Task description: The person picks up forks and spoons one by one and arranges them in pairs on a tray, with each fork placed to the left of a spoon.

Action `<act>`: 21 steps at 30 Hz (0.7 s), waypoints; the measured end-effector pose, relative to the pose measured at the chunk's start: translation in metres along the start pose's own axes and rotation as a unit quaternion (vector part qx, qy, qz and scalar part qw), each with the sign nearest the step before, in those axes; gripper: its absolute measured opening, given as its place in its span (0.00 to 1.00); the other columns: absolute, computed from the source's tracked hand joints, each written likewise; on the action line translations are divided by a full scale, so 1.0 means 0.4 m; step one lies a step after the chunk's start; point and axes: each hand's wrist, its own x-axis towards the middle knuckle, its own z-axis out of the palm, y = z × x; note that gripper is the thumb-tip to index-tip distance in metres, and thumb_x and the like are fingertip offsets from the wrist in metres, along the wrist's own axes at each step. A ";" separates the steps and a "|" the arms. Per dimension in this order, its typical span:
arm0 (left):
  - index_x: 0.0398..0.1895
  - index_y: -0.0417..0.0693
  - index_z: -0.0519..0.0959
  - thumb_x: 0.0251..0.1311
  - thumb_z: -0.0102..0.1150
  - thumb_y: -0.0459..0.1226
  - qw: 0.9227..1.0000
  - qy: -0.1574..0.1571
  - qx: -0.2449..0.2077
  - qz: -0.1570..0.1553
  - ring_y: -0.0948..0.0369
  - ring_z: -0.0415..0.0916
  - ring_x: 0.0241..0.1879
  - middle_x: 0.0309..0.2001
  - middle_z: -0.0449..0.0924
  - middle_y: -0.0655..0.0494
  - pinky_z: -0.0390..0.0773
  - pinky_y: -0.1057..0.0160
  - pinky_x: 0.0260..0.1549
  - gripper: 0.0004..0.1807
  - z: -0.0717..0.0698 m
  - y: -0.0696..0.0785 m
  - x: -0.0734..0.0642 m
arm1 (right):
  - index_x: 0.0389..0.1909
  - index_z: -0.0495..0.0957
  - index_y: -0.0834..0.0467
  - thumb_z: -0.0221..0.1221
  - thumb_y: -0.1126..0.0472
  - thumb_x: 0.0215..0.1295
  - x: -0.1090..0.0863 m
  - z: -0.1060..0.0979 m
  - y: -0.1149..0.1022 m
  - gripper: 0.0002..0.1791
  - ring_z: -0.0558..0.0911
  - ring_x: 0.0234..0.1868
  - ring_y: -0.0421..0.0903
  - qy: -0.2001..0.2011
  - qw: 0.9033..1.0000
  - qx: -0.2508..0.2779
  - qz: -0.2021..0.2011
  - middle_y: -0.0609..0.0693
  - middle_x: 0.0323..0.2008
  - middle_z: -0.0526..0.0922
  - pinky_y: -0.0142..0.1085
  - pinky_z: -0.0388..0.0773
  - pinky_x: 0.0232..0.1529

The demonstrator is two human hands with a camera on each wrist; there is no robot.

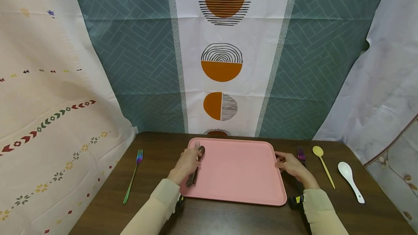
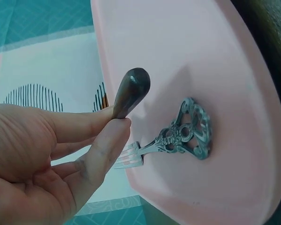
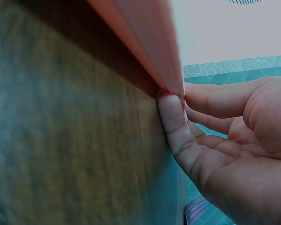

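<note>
My left hand [image 1: 188, 163] pinches a dark brown spoon [image 1: 201, 150] over the left part of a pink tray [image 1: 235, 169]. In the left wrist view the spoon's rounded handle end [image 2: 133, 86] sticks out between thumb and finger. A silver fork [image 2: 178, 136] with an ornate openwork handle lies beneath it on the tray, partly hidden by the hand in the head view. At the tray's right edge my right hand [image 1: 292, 166] grips the rim, with the thumb [image 3: 173, 115] and fingers on either side.
Left of the tray lies a rainbow-coloured fork [image 1: 135, 173]. To the right lie a purple fork [image 1: 301, 154], partly behind the right hand, a yellow spoon [image 1: 321, 160] and a white spoon [image 1: 349, 178]. Patterned cloths [image 1: 225, 53] hang behind the brown table [image 1: 156, 144].
</note>
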 end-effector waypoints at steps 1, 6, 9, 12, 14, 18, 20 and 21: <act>0.50 0.35 0.86 0.58 0.72 0.27 1.000 -0.002 -0.003 0.000 0.56 0.81 0.31 0.35 0.86 0.48 0.81 0.59 0.25 0.16 0.001 0.000 0.000 | 0.72 0.58 0.80 0.58 0.73 0.70 0.000 0.000 0.000 0.33 0.79 0.38 0.51 0.000 1.000 -0.002 0.001 0.60 0.39 0.77 0.39 0.83 0.37; 0.50 0.35 0.86 0.58 0.71 0.26 1.000 -0.010 -0.014 -0.006 0.58 0.77 0.27 0.32 0.84 0.51 0.77 0.63 0.21 0.15 0.008 0.003 -0.001 | 0.72 0.58 0.80 0.57 0.72 0.71 0.000 -0.001 -0.001 0.33 0.79 0.38 0.51 0.000 1.000 -0.003 0.001 0.60 0.40 0.77 0.40 0.83 0.38; 0.50 0.36 0.86 0.59 0.71 0.26 1.000 -0.013 -0.011 -0.010 0.58 0.76 0.27 0.32 0.84 0.51 0.76 0.63 0.21 0.15 0.012 0.004 0.000 | 0.72 0.58 0.80 0.57 0.72 0.71 0.000 -0.001 -0.003 0.33 0.79 0.38 0.51 -0.001 1.000 -0.002 0.000 0.60 0.40 0.77 0.40 0.83 0.38; 0.49 0.36 0.87 0.58 0.72 0.26 1.000 -0.014 -0.004 -0.006 0.57 0.76 0.30 0.32 0.84 0.51 0.77 0.62 0.24 0.14 0.015 0.007 0.000 | 0.72 0.58 0.80 0.58 0.72 0.70 0.000 -0.002 -0.004 0.34 0.79 0.38 0.51 -0.001 1.000 0.000 0.000 0.60 0.40 0.76 0.40 0.83 0.37; 0.48 0.36 0.87 0.57 0.73 0.26 1.000 -0.011 0.002 0.001 0.56 0.76 0.32 0.32 0.84 0.52 0.77 0.61 0.27 0.14 0.016 0.011 -0.001 | 0.72 0.58 0.80 0.58 0.72 0.70 0.000 -0.003 -0.004 0.34 0.79 0.38 0.50 -0.001 1.000 0.000 -0.002 0.60 0.40 0.76 0.39 0.83 0.37; 0.45 0.35 0.88 0.55 0.73 0.26 1.000 -0.005 0.016 0.022 0.56 0.77 0.34 0.33 0.85 0.50 0.79 0.60 0.31 0.13 0.024 0.012 0.001 | 0.72 0.58 0.80 0.58 0.72 0.70 0.000 -0.003 -0.004 0.34 0.79 0.38 0.50 -0.001 1.000 0.000 -0.002 0.59 0.39 0.76 0.39 0.83 0.37; 0.44 0.34 0.88 0.54 0.73 0.25 0.999 -0.003 0.018 0.033 0.56 0.77 0.35 0.35 0.87 0.47 0.79 0.59 0.33 0.13 0.029 0.008 0.002 | 0.72 0.58 0.80 0.58 0.72 0.70 0.000 -0.002 -0.004 0.34 0.79 0.38 0.50 -0.001 1.000 -0.001 0.000 0.59 0.40 0.76 0.39 0.83 0.37; 0.44 0.34 0.88 0.54 0.73 0.25 0.999 -0.004 0.016 0.034 0.56 0.77 0.35 0.36 0.87 0.46 0.79 0.59 0.33 0.13 0.031 0.006 0.003 | 0.72 0.58 0.80 0.58 0.72 0.70 -0.001 -0.002 -0.004 0.34 0.79 0.38 0.50 -0.001 1.000 -0.001 0.001 0.59 0.40 0.76 0.39 0.83 0.37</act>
